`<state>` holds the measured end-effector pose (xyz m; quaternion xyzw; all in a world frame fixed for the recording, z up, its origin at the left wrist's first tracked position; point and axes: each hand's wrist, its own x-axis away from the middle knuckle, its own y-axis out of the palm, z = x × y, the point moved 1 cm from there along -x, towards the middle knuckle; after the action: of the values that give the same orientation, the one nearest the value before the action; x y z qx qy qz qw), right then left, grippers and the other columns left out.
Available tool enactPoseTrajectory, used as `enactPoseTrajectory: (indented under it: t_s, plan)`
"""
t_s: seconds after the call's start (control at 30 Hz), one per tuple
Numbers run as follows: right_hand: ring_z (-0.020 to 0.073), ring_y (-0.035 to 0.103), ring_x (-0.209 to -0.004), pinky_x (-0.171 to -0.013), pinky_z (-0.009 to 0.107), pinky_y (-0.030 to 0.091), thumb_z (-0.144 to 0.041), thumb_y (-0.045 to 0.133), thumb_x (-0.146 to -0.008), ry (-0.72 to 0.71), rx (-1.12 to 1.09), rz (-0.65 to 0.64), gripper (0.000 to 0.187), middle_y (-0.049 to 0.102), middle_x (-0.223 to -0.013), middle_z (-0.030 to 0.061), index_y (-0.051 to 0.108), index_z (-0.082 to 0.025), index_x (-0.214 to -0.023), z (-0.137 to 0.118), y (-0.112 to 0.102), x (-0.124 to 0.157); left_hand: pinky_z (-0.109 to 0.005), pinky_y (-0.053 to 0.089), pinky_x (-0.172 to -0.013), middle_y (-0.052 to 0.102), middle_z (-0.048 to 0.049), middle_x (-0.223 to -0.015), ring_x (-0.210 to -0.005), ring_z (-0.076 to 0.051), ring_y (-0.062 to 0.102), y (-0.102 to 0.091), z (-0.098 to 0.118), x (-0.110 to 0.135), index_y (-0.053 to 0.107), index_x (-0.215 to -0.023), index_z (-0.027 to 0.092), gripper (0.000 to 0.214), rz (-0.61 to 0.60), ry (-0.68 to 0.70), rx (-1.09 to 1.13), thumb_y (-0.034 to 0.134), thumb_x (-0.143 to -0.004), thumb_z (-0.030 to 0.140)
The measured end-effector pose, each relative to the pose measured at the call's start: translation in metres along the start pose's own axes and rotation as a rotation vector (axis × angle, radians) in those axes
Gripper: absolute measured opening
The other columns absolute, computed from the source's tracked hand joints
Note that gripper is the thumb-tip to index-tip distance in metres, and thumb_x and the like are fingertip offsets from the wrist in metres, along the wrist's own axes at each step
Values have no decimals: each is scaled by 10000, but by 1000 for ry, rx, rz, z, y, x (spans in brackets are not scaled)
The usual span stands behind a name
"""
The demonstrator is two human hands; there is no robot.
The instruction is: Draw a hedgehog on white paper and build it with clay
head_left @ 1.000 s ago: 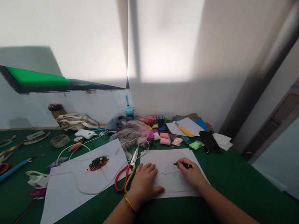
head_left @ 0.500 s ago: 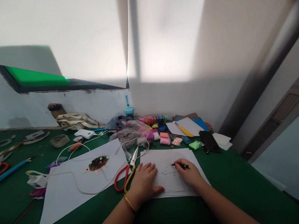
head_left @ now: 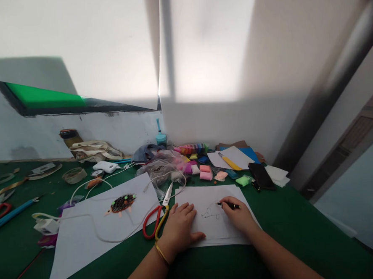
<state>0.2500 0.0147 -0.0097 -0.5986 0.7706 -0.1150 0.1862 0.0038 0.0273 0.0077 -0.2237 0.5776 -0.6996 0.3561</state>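
My right hand [head_left: 240, 216] pinches a dark pen [head_left: 231, 205], its tip at the upper edge of a line drawing [head_left: 211, 213] of a small animal with a pointed snout. The drawing is on a stack of white paper [head_left: 208, 235]. My left hand [head_left: 181, 224] lies flat across the left side of that paper, fingers spread and thumb pointing right. Beside its wrist, scissors [head_left: 154, 230] with one red and one yellow handle rest on the table, blades partly over the cable.
At left, a white sheet [head_left: 82, 247] bears a hedgehog picture [head_left: 122, 203], with a white cable [head_left: 97, 233] across it. Behind the paper lie clay packets [head_left: 205, 172], a yellow cutter knife [head_left: 230, 161] and a black phone [head_left: 261, 176]. Blue-handled pliers [head_left: 15, 213] lie far left.
My right hand and the pen have moved slightly right, and the drawing's upper line extends a little further. My left hand stays in place.
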Motion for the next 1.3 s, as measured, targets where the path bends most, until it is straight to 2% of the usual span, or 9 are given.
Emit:
enactPoseTrajectory:
  t_s: [0.23,0.53,0.73,1.0,1.3]
  plan:
    - [240,631,-892,-799,324,468,-387,517,-780,-28,22,-13,232,703,-880,47,667,-218,-836,-1,1,-1,-534,155,-1136,480,-89,-1413,-1335,-307,361,0,1,1,531,-1299,240,745,22,5,-1,614,-714,695]
    - [223,630,-802,-713,304,469,-346,518,-749,0,33,8,206,694,-788,24,675,-219,-788,-2,0,1,-530,138,-1143,465,-83,-1426,-1347,-315,345,-3,2,0,524,-1309,254,748,-13,-8,4,613,-712,695]
    - [207,613,-682,-610,293,452,-371,508,-741,75,23,97,236,682,-729,12,679,-225,-812,3,-6,-1,-532,138,-1145,468,-87,-1423,-1344,-317,349,-2,1,0,525,-1311,240,757,-1,-1,1,600,-717,704]
    - [226,639,-825,-721,301,472,-395,517,-746,18,25,51,252,712,-818,29,682,-220,-817,12,-4,-6,-537,143,-1139,471,-90,-1420,-1340,-312,354,-1,1,0,530,-1304,247,748,4,0,2,610,-714,699]
    - [203,615,-686,-605,283,446,-366,522,-726,47,45,65,230,688,-723,8,687,-221,-794,10,-3,-5,-530,138,-1144,471,-93,-1420,-1344,-316,349,-2,1,0,527,-1311,238,752,4,-2,-1,594,-725,703]
